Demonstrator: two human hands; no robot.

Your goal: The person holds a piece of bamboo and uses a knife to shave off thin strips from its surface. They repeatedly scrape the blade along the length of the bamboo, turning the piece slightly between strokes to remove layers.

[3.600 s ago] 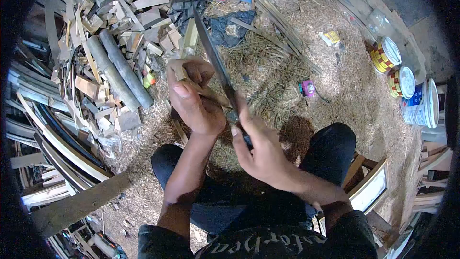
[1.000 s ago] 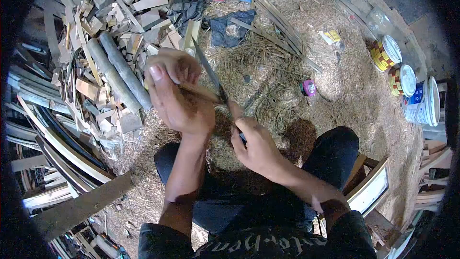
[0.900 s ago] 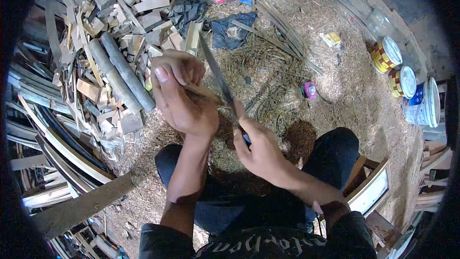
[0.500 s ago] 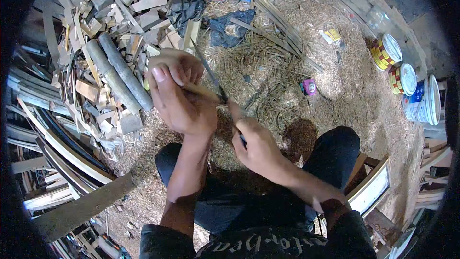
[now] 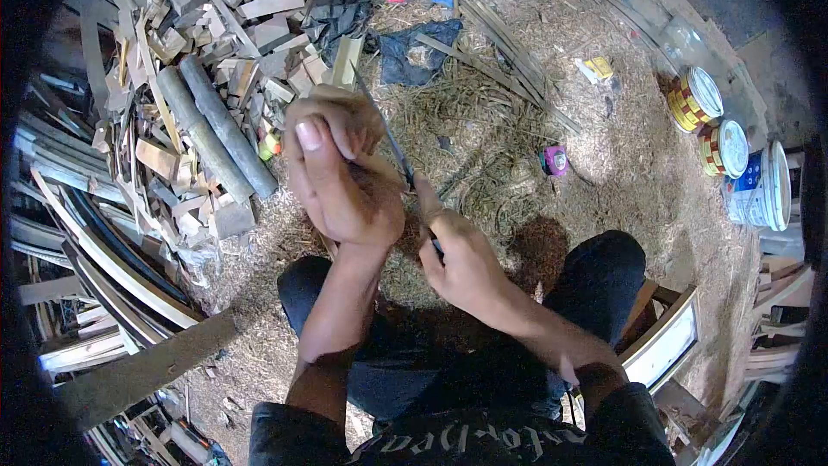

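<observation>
While the left hand (image 5: 345, 174) is clenching a thin wooden strip (image 5: 379, 166), the right hand (image 5: 461, 263) is gripping the knife (image 5: 390, 140), shaving beyond its fingertips; the next stroke probably needs steady pressure

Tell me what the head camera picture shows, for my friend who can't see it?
A seated person's left hand grips a thin wood strip while the right hand holds a long knife against it. Below lies a floor of shavings, with scrap wood on the left and three tubs on the right.
</observation>
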